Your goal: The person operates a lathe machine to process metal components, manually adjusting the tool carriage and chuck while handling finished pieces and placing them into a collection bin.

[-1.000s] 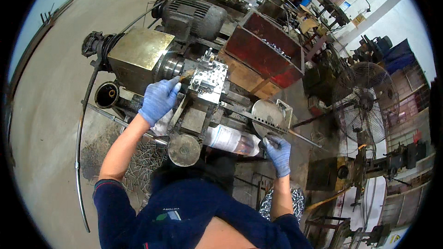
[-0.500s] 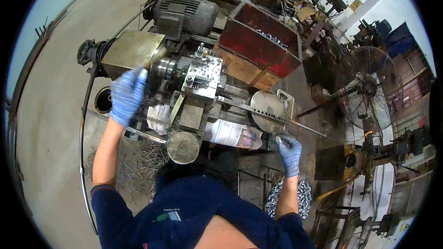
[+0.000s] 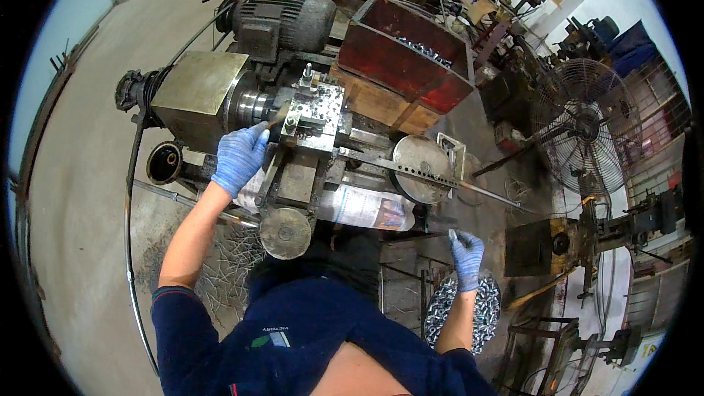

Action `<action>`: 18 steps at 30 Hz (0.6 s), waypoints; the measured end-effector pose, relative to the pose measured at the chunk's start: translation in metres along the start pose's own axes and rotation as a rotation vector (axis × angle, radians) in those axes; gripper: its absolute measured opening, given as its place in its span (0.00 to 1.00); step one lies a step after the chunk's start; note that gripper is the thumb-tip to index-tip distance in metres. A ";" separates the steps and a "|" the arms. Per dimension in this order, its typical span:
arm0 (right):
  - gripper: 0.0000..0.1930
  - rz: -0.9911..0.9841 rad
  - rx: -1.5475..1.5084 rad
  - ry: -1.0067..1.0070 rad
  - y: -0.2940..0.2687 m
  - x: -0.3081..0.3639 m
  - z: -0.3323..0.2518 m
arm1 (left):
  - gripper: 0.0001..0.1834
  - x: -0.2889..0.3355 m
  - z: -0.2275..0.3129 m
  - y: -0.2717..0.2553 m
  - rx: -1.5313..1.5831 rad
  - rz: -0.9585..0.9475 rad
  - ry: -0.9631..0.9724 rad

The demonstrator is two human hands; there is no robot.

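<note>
Both my hands wear blue knit gloves with grey fingertips. My left hand (image 3: 240,160) is closed in a pinch just below the chuck (image 3: 253,108) of a small metal lathe. A thin brownish tool (image 3: 279,115) juts from its fingertips toward the gap between the chuck and the silver tool block (image 3: 315,117); its kind is too small to make out. My right hand (image 3: 467,258) is closed, thumb and fingers together, right of the machine and above a round container of small metal parts (image 3: 469,315). Whatever its fingers hold, if anything, is hidden.
Behind the lathe stand a grey motor (image 3: 282,18) and a red metal bin (image 3: 403,55) on a wooden base. A perforated bar (image 3: 400,169) reaches right past a round metal disc (image 3: 422,165). A large floor fan (image 3: 587,128) is at right. Metal shavings (image 3: 231,268) litter the floor.
My left hand has moved right and slightly down, bringing the tool from before the chuck to beside the tool block. My right hand has shifted slightly down.
</note>
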State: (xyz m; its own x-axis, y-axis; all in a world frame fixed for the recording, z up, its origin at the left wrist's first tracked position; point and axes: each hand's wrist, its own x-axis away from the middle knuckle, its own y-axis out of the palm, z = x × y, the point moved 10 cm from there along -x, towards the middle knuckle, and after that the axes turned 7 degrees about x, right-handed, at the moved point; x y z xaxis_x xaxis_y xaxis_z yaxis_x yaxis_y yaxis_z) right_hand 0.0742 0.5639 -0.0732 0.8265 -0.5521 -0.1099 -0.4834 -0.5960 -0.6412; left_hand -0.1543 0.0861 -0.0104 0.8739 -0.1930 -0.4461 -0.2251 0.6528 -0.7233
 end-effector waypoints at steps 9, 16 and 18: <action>0.09 0.073 -0.012 0.016 -0.020 0.008 0.034 | 0.13 0.000 0.021 -0.101 0.127 0.204 0.005; 0.15 0.234 0.284 0.119 -0.085 0.022 0.076 | 0.21 -0.010 -0.080 -0.100 0.033 -0.070 -0.232; 0.18 0.233 0.340 0.323 -0.105 0.024 0.121 | 0.23 -0.012 -0.090 -0.114 -0.037 -0.076 -0.168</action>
State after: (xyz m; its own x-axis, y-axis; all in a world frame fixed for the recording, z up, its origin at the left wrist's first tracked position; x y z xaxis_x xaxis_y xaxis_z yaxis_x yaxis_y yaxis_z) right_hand 0.1801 0.6837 -0.1008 0.5510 -0.8313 -0.0739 -0.4784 -0.2420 -0.8441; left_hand -0.1775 -0.0519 0.0296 0.9478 -0.1137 -0.2978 -0.1690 0.6129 -0.7719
